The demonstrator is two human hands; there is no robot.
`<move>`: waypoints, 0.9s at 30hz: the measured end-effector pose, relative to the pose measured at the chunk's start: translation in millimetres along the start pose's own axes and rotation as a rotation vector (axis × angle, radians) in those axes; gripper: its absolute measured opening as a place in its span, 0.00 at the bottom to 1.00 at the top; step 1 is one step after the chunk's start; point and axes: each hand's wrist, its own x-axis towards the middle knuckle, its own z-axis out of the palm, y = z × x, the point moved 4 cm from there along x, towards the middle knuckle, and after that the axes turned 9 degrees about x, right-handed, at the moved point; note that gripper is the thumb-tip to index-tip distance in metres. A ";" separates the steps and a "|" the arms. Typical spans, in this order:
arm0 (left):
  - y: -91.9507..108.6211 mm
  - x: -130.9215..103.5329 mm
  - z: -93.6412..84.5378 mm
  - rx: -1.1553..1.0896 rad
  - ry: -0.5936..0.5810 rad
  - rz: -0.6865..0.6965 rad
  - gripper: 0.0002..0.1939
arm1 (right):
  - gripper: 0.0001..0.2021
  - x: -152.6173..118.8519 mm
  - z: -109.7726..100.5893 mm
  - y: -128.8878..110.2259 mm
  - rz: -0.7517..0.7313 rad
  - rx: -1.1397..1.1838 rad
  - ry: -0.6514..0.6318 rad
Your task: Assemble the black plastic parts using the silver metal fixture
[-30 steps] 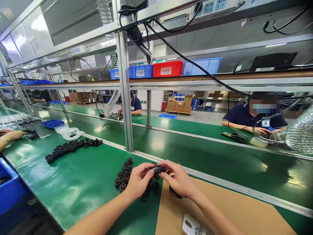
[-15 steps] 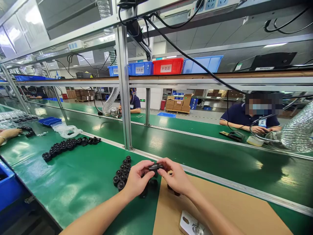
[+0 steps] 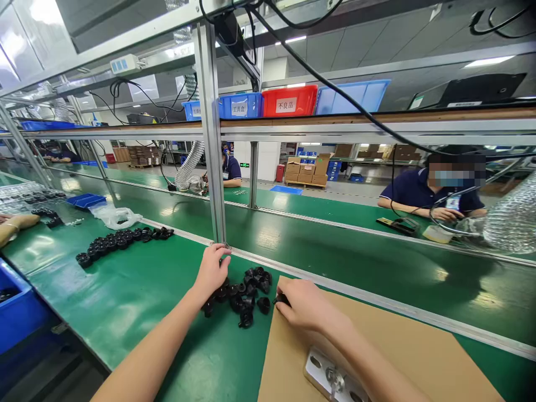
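Note:
My left hand (image 3: 213, 272) reaches toward the base of the metal post, with thumb and fingers curled together. Whatever it may hold is hidden. Just below it, small black round plastic parts (image 3: 221, 291) stand grouped on the green table, partly covered by the hand. My right hand (image 3: 305, 304) is closed on a small black plastic part (image 3: 282, 300), above the left edge of the cardboard sheet (image 3: 288, 346). Between both hands lies a loose heap of black plastic parts (image 3: 247, 298). A silver metal block (image 3: 320, 368) with a clear piece on it rests by my right forearm.
Farther left, a row of black parts (image 3: 111, 243) lies near a clear plastic bag (image 3: 117, 216) and a blue tray (image 3: 86, 201). A co-worker's arm (image 3: 17, 226) enters at left. The metal post (image 3: 211, 139) rises from the table's back rail. Another person (image 3: 431, 192) sits opposite.
My hands have parted after being together at one dark part. The left moved left and up to the grouped parts. The right stays over the cardboard, slightly lower. The heap is now uncovered.

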 end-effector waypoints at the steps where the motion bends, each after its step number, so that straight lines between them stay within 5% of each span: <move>1: -7.7 2.7 0.3 0.033 -0.026 -0.016 0.10 | 0.03 0.1 1.3 0.9 0.015 -0.039 -0.022; 6: -18.1 -0.4 7.2 0.140 -0.171 -0.015 0.08 | 0.04 1.6 5.3 8.6 0.077 -0.121 -0.053; 14: -42.1 9.1 4.8 0.276 -0.268 -0.093 0.16 | 0.11 7.4 30.2 -17.2 -0.203 -0.154 0.113; 21: -49.9 8.3 22.0 0.217 -0.365 -0.107 0.20 | 0.05 13.3 38.0 1.8 -0.110 -0.198 0.022; 27: -50.9 7.2 28.7 0.187 -0.365 -0.185 0.22 | 0.12 17.2 45.6 2.9 -0.144 -0.264 0.133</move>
